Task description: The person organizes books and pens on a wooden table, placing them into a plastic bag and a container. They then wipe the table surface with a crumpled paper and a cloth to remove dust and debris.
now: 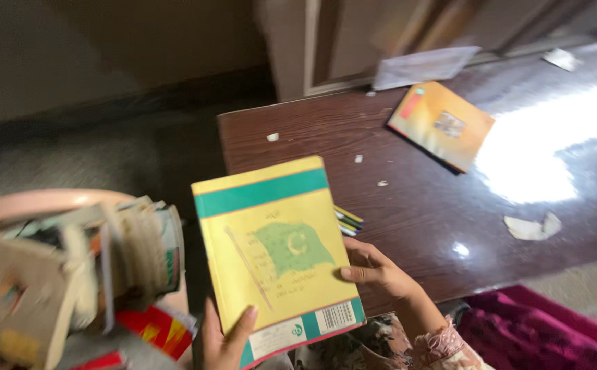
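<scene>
Both hands are on one yellow book (274, 250) with a teal band and a green flag drawing on its cover. The left hand (224, 339) grips the lower left corner, thumb pressed flat on the cover; the right hand (374, 270) clamps the right edge, fingers curled around it. The book hangs in the air at the near edge of the bench (408, 199), tilted, between the bench and a pink basket (31, 205) on the left.

The basket is crammed with worn books (86, 267), their curled pages sticking up, and it looks close to full. On the bench one orange book (441, 125) lies flat and well apart, near the far side. Some thin striped things (348, 220) peek out from behind the yellow book; I cannot tell what they are. So, judging by how things lie, most books sit in the basket, one is in hand and one lies out on the bench.

The bench is dark polished wood, glaring white under the light at the right, and littered with torn paper scraps (533, 227). A sheet of paper (423, 66) rests at its far edge against a wooden door. The floor is grey, and magenta cloth (552, 336) lies at the lower right.
</scene>
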